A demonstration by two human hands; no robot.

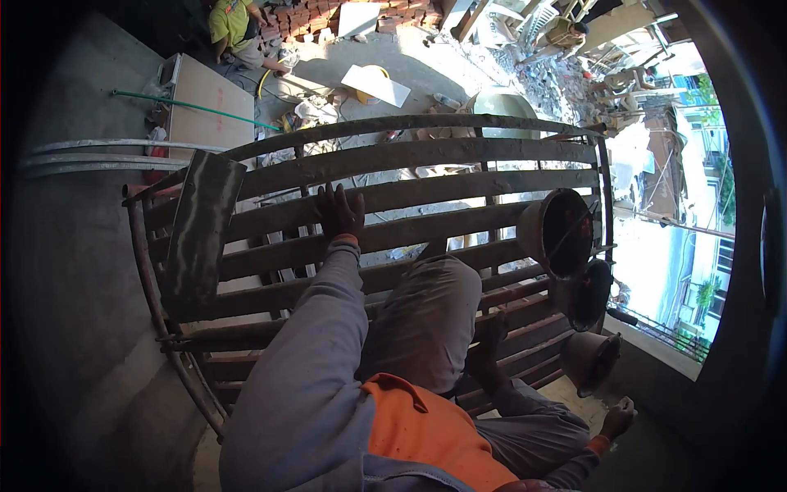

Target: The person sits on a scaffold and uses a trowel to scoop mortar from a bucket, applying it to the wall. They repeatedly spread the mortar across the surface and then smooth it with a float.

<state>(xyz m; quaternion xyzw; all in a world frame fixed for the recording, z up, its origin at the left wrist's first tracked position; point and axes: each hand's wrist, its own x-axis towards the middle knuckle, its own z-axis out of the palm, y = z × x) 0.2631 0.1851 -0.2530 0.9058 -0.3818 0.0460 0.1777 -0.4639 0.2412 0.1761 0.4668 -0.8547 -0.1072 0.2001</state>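
My left hand (340, 211) lies with fingers spread on a dark slat of the slatted platform (393, 195) I am sitting on. It touches the slat and holds nothing. At lower right, beside the wall, my right hand (619, 420) is closed, with a pale spot at its fingertips; what it holds, if anything, I cannot make out. The bucket (584, 357) nearest to that hand is at the platform's right end. Beyond it are a second bucket (589, 295) and a larger bucket (557, 234) with a dark inside.
A long, stained board (203, 225) lies across the slats at left. Down below are a person in a yellow shirt (232, 29), stacked bricks (307, 20), a large round tub (502, 105) and rubble. A green pole (197, 107) crosses at left. A bright opening is at right.
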